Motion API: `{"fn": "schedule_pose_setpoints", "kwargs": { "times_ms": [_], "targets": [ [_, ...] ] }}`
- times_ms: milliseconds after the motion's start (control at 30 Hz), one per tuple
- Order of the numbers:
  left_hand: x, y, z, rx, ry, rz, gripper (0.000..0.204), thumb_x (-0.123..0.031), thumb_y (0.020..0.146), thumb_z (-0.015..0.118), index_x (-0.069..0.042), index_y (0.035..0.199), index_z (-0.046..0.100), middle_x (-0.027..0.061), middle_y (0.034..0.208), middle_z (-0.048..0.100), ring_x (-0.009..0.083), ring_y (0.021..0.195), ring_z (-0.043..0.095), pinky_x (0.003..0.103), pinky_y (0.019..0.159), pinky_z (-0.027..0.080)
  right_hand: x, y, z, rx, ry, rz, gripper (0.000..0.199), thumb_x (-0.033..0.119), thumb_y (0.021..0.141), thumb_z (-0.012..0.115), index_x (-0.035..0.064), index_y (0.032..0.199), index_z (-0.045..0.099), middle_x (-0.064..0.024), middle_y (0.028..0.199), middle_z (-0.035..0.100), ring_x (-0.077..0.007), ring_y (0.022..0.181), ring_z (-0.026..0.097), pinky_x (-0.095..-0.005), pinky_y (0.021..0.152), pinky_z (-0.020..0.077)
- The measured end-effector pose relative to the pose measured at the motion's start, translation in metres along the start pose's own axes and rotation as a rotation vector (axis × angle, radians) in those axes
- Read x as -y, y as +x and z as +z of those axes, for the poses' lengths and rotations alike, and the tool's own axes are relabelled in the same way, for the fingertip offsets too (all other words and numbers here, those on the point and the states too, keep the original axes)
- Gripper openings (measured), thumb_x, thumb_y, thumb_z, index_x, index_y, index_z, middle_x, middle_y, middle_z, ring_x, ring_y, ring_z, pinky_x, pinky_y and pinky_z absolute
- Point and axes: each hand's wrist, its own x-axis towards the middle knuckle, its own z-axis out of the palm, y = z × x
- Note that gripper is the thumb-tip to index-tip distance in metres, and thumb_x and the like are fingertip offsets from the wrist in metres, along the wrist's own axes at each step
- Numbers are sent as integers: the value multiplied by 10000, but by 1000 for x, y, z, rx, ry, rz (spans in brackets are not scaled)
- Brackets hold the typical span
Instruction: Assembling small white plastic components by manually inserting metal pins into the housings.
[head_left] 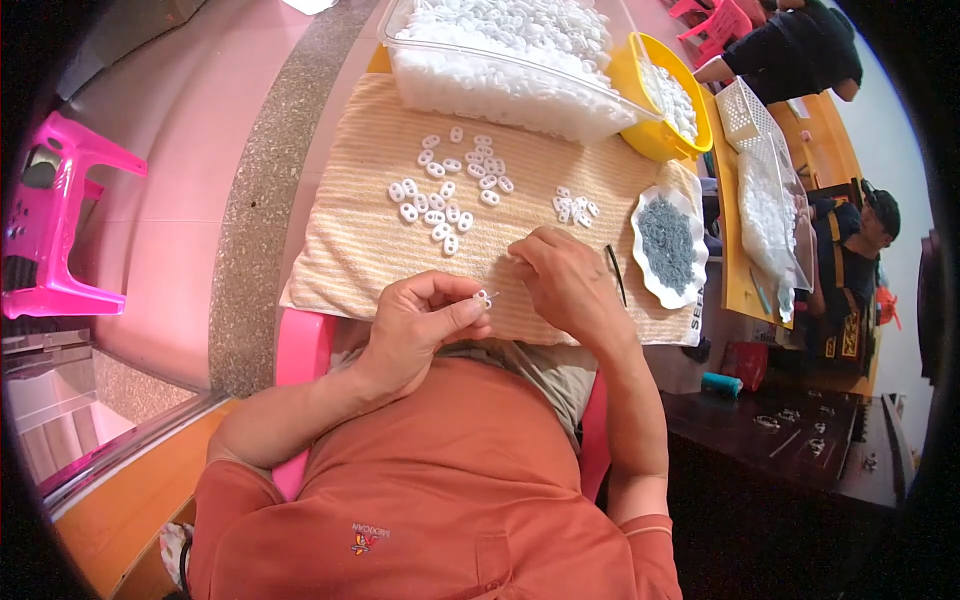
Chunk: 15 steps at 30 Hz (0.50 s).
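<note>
My left hand (pixel 425 320) pinches a small white oval plastic piece (pixel 484 299) between thumb and forefinger, and a thin pin-like bit sticks out of it. Just right of it, my right hand (pixel 575 285) is held low over the striped towel (pixel 345 190) with its fingers curled together. Whatever those fingertips may hold is hidden. Beyond my hands lie several loose white two-hole ovals (pixel 436 201) and a little cluster of smaller white pieces (pixel 575 207). A scalloped white dish (pixel 673 297) holds a heap of tiny grey parts (pixel 667 245). A thin black strip (pixel 615 275) lies beside my right hand.
A clear bin (pixel 500 57) full of white pieces stands at the towel's far edge, next to a yellow basin (pixel 650 142). Left is a pink stool (pixel 75 220). Rightward are a wooden table (pixel 742 285) with a white basket (pixel 740 110), and two other people.
</note>
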Motion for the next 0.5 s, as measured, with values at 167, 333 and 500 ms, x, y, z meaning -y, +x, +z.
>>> {"fn": "schedule_pose_setpoints", "kwargs": {
  "times_ms": [167,333,500],
  "targets": [
    [0,1,-1,-12,6,-16,154,-31,877,644,14,1022,617,70,889,659,122,791,650,272,750,580,-10,6,12,-4,-14,-29,128,58,804,581,48,900,665,-124,826,614,-310,829,616,-398,739,484],
    [2,4,-5,-24,9,-41,154,-21,881,628,-6,1033,615,69,896,657,140,805,656,289,746,584,-4,1,4,53,-95,-40,164,46,804,567,72,939,657,-121,833,607,-305,829,605,-403,744,479],
    [2,5,-5,-31,19,-52,158,-16,875,632,-8,1032,618,68,891,659,138,803,657,285,743,587,1,-3,2,58,-36,19,167,52,822,559,53,963,649,-130,847,607,-317,846,601,-402,743,479]
  ]
}}
